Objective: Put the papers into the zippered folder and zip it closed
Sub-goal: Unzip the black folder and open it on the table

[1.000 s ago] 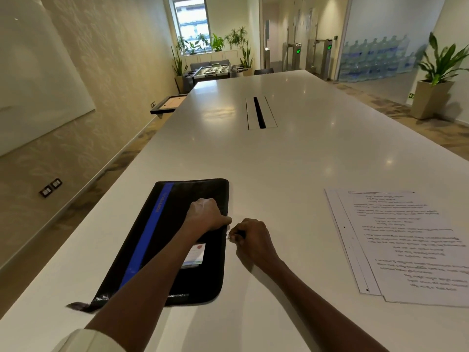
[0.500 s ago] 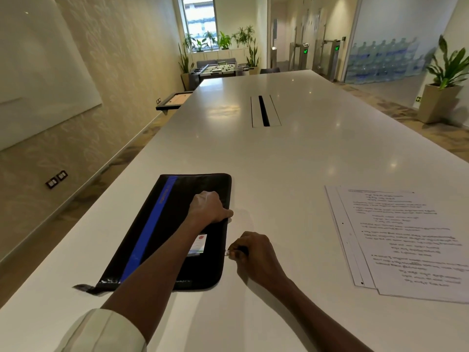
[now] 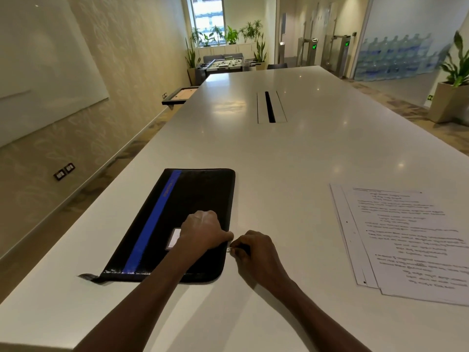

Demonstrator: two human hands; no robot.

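Pinching zip pull (image 3: 230, 249), right hand (image 3: 253, 252) hides it; folder (image 3: 193, 199) label (image 3: 173, 238) half-covered.

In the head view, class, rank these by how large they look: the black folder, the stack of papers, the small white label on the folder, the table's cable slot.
1. Papers and folder: look about alike, so not ranked.
2. Cable slot: farther off, so unsure.
3. Label.

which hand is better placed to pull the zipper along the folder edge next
Right. The right hand already pinches the small metal zipper pull at the folder's right edge, while the left hand rests on top, pinning it to the table.
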